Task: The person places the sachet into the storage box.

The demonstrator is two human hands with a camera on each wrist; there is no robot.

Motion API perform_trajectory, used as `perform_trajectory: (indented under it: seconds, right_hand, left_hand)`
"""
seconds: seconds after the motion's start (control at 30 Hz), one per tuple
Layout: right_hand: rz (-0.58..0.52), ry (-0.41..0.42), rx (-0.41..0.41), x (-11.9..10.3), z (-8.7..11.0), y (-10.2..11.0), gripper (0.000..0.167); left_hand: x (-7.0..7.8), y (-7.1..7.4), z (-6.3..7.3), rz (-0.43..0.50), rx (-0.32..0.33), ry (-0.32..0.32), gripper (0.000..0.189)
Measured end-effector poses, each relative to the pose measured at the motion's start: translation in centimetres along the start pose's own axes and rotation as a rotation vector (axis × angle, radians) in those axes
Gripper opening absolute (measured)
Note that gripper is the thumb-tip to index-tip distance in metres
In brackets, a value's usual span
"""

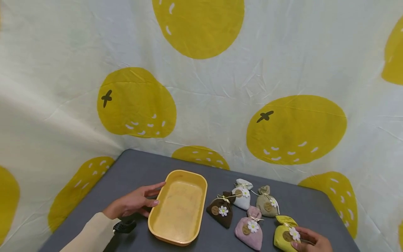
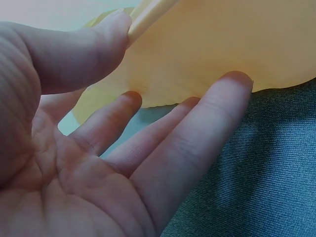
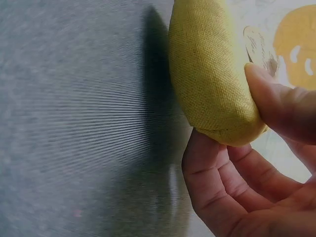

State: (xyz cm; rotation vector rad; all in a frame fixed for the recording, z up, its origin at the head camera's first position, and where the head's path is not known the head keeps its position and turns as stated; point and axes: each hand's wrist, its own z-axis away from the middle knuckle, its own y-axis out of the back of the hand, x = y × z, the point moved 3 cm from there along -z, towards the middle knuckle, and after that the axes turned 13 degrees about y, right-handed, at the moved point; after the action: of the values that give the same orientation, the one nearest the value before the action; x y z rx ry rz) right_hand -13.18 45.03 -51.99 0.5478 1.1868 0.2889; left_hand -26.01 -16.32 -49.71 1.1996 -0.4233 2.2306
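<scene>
My left hand [image 1: 133, 201] is at the left side of a yellow rectangular tray [image 1: 177, 210]. Its thumb touches the rim and its fairly straight fingers [image 2: 192, 133] rest against the outer wall. At the right, my right hand [image 1: 313, 241] pinches a yellow-green drawstring pouch [image 1: 280, 236] with a white flower and a round brown tag. Thumb and fingers grip the lower end of this pouch [image 3: 212, 74] in the right wrist view, where a dark shadow lies along it on the tabletop.
Between tray and right hand lie other drawstring pouches: dark brown [image 1: 224, 218], white [image 1: 244, 203], beige [image 1: 266, 206] and pink [image 1: 248, 239]. They sit on a dark grey tabletop [image 1: 135, 171]. A pale curtain [image 1: 204, 122] with yellow fruit prints hangs behind it.
</scene>
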Motion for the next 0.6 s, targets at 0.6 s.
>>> perform_trajectory:
  seconds: [0.6]
  right_hand:
    - [0.1,0.095,0.018,-5.5,0.4,0.5,0.077]
  left_hand:
    - [-0.3,0.2,-0.1,0.04,-0.004,0.022,0.087]
